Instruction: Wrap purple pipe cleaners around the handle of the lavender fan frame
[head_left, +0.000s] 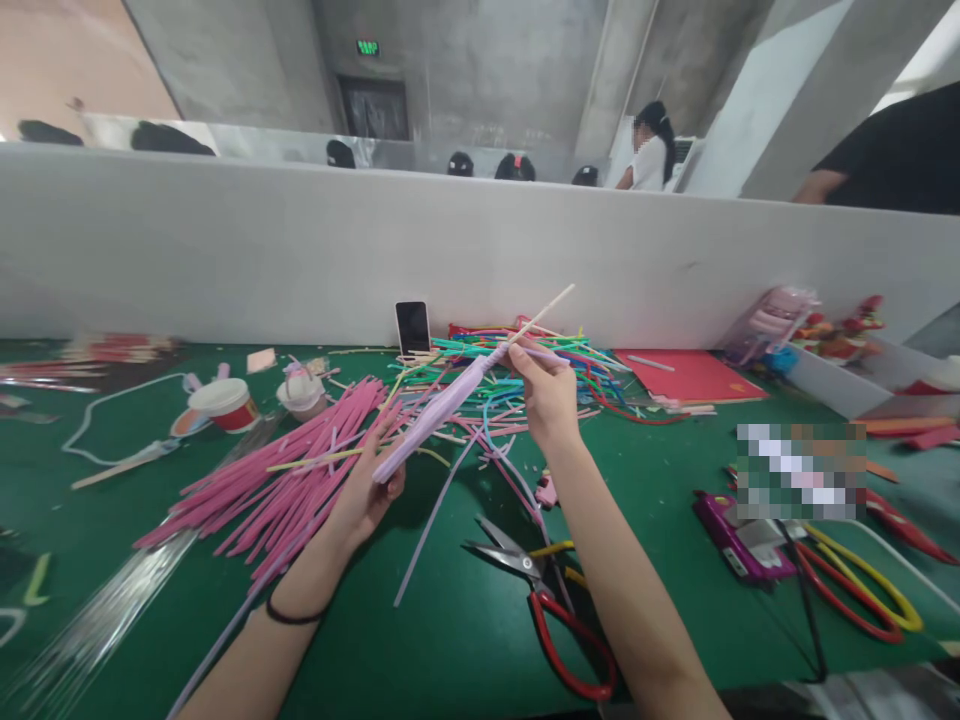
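A thin wooden stick (541, 309) wrapped along most of its length in lilac pipe cleaner (442, 408) slants across the middle of the view, above the green table (420, 640). My left hand (369, 488) grips its lower end, fingers closed round it. My right hand (549, 388) pinches it near the upper end, where the bare wood begins. A loose lilac strand (435, 520) hangs down from the stick towards the table. Pink pipe cleaners (277, 490) lie in a pile under my left hand.
Red-handled scissors (540, 600) lie just in front of my right forearm. A heap of mixed coloured pipe cleaners (525, 365), a phone (412, 328), small cups (225, 403), a red folder (690, 375) and a purple glue gun (739, 545) surround the work. A white partition (300, 250) backs the table.
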